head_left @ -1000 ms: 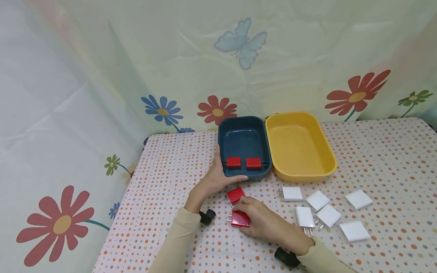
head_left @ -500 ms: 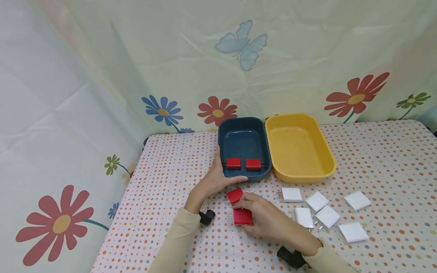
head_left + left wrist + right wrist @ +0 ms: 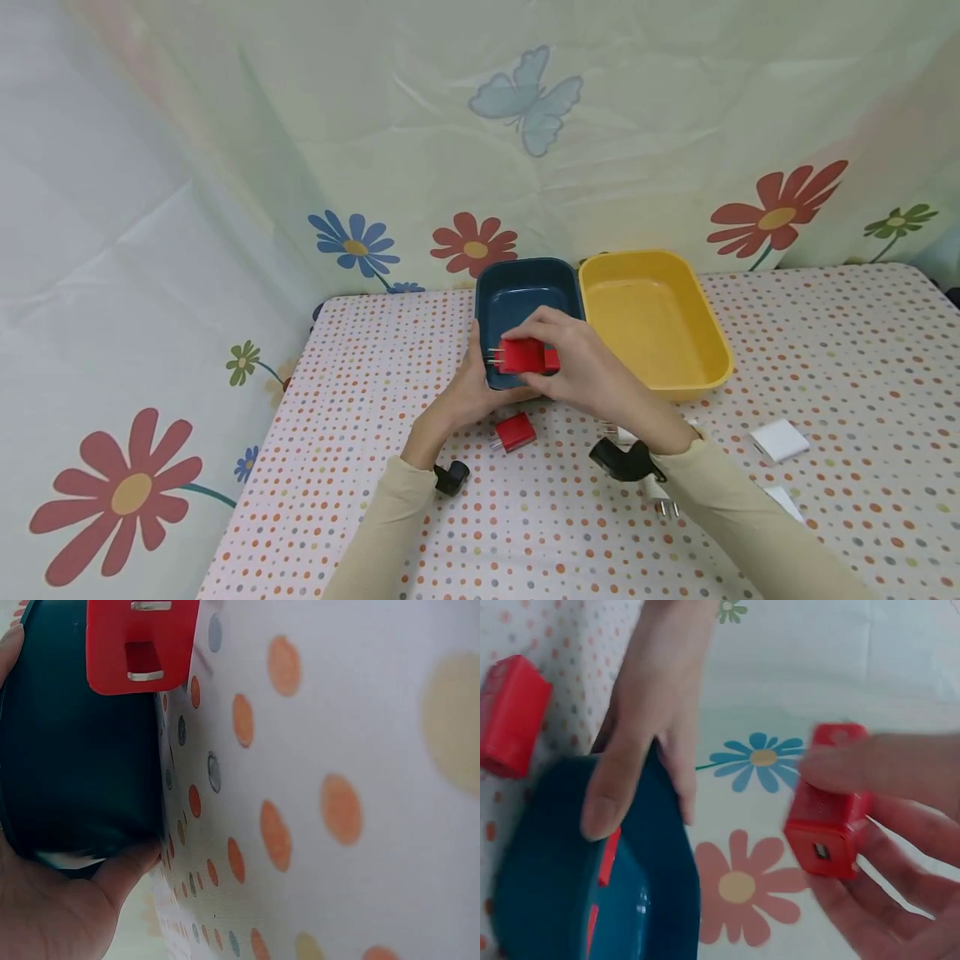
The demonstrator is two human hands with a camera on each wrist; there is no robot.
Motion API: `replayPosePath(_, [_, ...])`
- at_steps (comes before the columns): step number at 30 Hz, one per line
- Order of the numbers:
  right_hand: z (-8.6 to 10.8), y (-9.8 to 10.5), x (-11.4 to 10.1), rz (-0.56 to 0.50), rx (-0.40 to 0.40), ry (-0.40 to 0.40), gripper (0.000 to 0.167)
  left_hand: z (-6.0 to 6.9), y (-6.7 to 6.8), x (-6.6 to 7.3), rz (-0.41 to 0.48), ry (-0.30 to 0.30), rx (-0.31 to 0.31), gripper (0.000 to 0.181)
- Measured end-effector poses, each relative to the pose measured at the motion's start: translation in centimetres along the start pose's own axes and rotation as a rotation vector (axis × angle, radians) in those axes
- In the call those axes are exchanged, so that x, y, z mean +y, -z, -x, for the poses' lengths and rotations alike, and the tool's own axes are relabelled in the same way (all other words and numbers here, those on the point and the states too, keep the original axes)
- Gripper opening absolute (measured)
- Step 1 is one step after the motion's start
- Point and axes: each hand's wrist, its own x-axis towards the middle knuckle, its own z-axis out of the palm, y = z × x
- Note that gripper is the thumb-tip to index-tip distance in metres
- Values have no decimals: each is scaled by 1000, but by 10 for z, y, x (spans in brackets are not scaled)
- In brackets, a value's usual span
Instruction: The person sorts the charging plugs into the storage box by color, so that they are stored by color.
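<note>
My right hand (image 3: 585, 367) pinches a red plug charger (image 3: 522, 356) between thumb and fingers, above the front of the dark blue bin (image 3: 525, 304). Its prongs point left. Behind it, part of another red charger (image 3: 552, 360) shows inside the bin. My left hand (image 3: 465, 396) rests against the bin's front left corner, thumb along the front wall and straight fingers along the side. A separate red charger (image 3: 514, 432) lies on the table in front of the bin; the left wrist view shows its prong end (image 3: 139, 645) close up.
To the right, a yellow bin (image 3: 637, 325) stands against the blue one. White chargers (image 3: 780, 440) lie on the dotted tablecloth (image 3: 375, 367), some hidden under my right forearm. A flowered curtain (image 3: 375, 125) hangs behind the table.
My right hand has lifted the nearer red charger off the table and carried it forward over the blue bin. My left hand stays at the bin's corner.
</note>
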Motion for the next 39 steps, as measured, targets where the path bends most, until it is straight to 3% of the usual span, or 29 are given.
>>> replayPosePath(4, [-20,-6,6,-23,86,-15,45,-3,-1,-1,39,-93,0,114])
replayPosePath(5, [-23,-8,8,-27,98,-22,45,-3,-2,0,45,-88,2,114])
replayPosePath(10, [-39,-22,25,-20,84,-74,47,-1,-2,1,42,-52,17,117])
replayPosePath(16, [-52,-42,45,12,40,-216,48,3,-1,0,7,25,27,119])
replayPosePath(24, [-59,-60,65,65,-25,-375,49,4,-2,2,-45,133,31,130])
replayPosePath(28, [-60,-67,74,79,-49,-450,49,4,-2,3,-46,143,22,130])
replayPosePath(39, [-68,-80,95,95,-130,-501,48,5,-2,3,-72,208,29,133])
